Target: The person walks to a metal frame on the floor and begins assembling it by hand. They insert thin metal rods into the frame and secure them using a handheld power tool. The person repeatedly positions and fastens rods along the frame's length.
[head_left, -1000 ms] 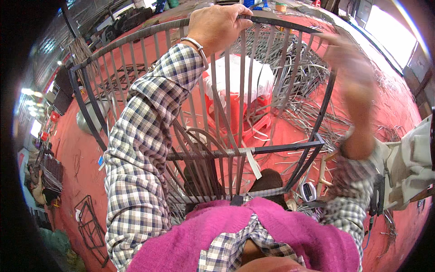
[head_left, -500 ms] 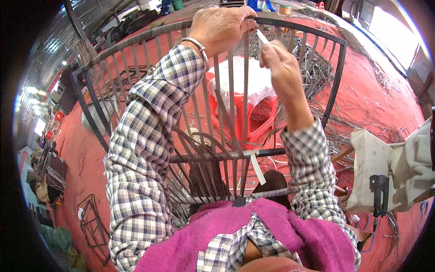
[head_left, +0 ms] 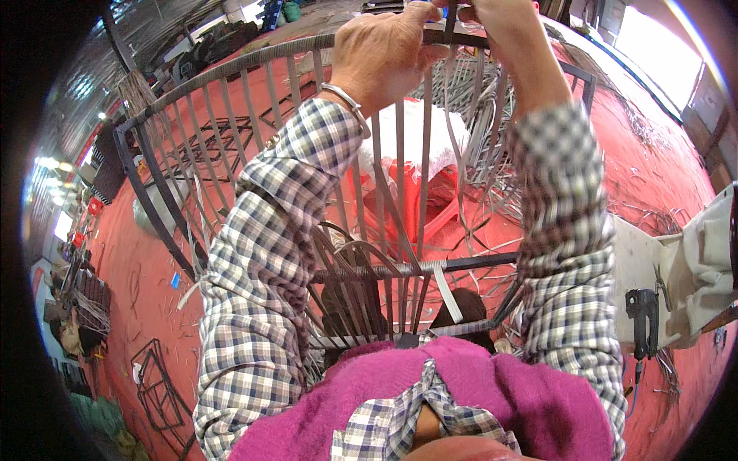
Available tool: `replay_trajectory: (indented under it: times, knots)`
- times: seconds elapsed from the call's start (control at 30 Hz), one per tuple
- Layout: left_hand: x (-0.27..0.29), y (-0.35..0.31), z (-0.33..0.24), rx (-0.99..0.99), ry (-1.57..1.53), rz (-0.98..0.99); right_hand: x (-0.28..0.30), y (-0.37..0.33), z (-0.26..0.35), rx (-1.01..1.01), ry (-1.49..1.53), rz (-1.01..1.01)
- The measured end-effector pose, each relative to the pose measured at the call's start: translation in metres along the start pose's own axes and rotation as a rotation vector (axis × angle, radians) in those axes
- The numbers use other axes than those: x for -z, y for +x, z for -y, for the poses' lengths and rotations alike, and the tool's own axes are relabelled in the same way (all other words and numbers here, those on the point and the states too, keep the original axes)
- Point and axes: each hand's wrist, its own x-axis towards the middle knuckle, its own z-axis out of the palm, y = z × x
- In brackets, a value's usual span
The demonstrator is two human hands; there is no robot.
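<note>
A curved black metal frame (head_left: 261,55), like a chair back, stands in front of me. Flat grey-brown strips run down it, and its top rail is wrapped in the same strip. My left hand (head_left: 384,58) has its fingers closed around the top rail near the middle. Beside it, my right hand (head_left: 503,23) reaches to the upper picture edge with closed fingers, partly cut off. Between the hands a dark flat strip (head_left: 451,21) rises above the rail, at my right fingertips. Lower down, a white strip (head_left: 447,294) hangs from the crossbar (head_left: 480,261).
Beyond the frame stands a red plastic stool (head_left: 419,207) with a white bundle (head_left: 423,134) on it. Loose strips (head_left: 480,92) lie heaped on the red floor. At right, a black staple gun-like tool (head_left: 642,323) hangs by a pale cloth-covered stand (head_left: 676,269). Metal frames (head_left: 157,384) lie at left.
My right hand has moved up and to the right, partly out of the picture. The thin white piece it held no longer shows. A dark strip now stands above the rail.
</note>
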Motion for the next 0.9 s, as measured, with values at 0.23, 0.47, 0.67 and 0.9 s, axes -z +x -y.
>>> replay_trajectory:
  times: [0.23,0.47,0.67,0.9]
  knots:
    - [-0.012,-0.003,0.004,-0.073,0.084,-0.096,0.02,0.05,-0.041,0.104,-1.02,0.198]
    - [-0.013,-0.018,0.039,0.011,0.027,-0.062,0.226,-0.201,0.029,-0.263,-0.454,-0.284]
    - [-0.02,-0.004,0.04,0.093,0.064,0.221,0.419,-0.388,0.129,-0.246,-0.992,-1.273]
    - [-0.033,0.063,0.045,-0.04,-0.382,0.732,0.246,-0.218,0.087,0.302,-1.248,-0.541]
